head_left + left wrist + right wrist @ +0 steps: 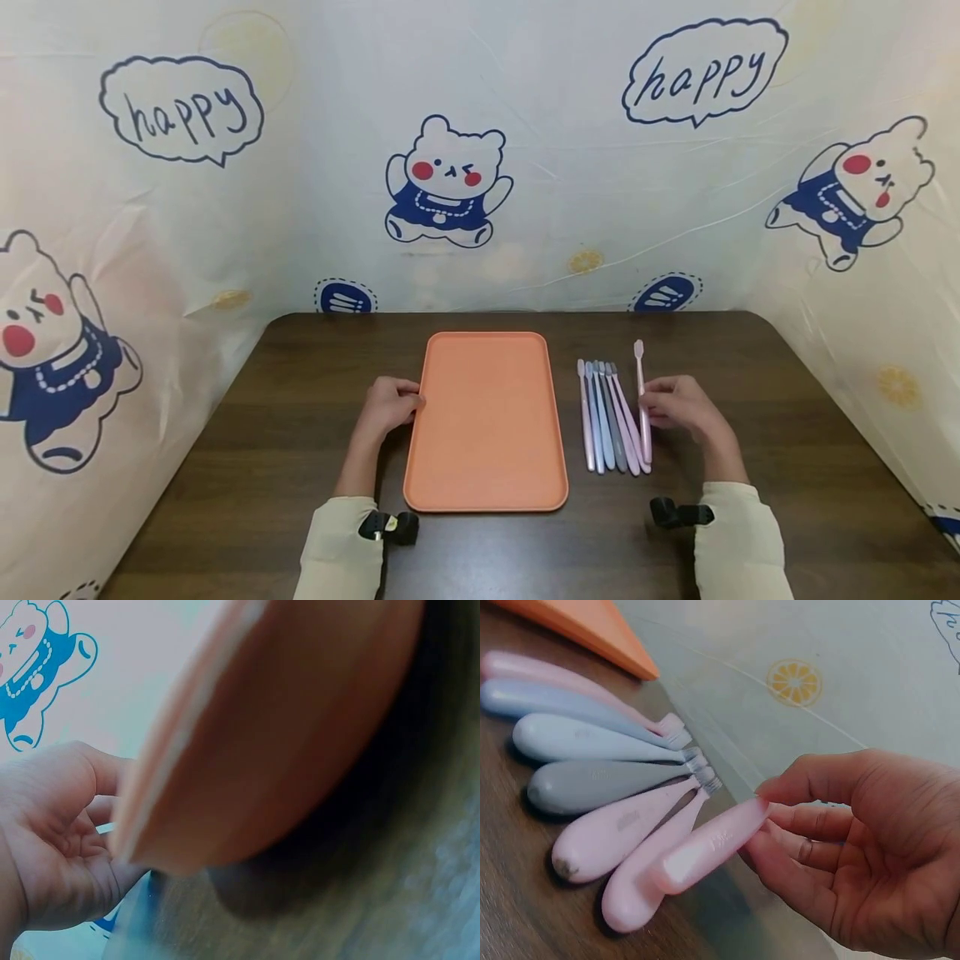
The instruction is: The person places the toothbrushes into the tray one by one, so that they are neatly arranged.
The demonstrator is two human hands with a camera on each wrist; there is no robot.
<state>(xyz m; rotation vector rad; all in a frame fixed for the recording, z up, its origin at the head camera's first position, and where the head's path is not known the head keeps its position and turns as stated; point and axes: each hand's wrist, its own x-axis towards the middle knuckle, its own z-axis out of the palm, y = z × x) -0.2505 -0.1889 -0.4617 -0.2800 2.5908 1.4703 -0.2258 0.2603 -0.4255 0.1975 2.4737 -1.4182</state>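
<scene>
An orange tray (487,425) lies on the table, and my left hand (390,406) pinches its left rim between thumb and fingers. Close up in the left wrist view, the blurred tray wall (247,750) fills the middle. My right hand (684,404) holds a pink toothbrush (712,847) by its handle, thumb and fingertips pinching it, bristle head pointing away from me. Just left of that hand, several toothbrushes (599,433) in pink, blue and grey lie side by side, heads toward the far edge. The held handle's lower end overlaps the rightmost pink toothbrush (641,881) in the right wrist view.
The dark wooden table (480,554) runs back to a printed cloth wall (540,267) with bears and "happy" bubbles. Similar cloth flanks both sides. A small black wrist camera (678,513) sits on the right sleeve, another (390,527) on the left.
</scene>
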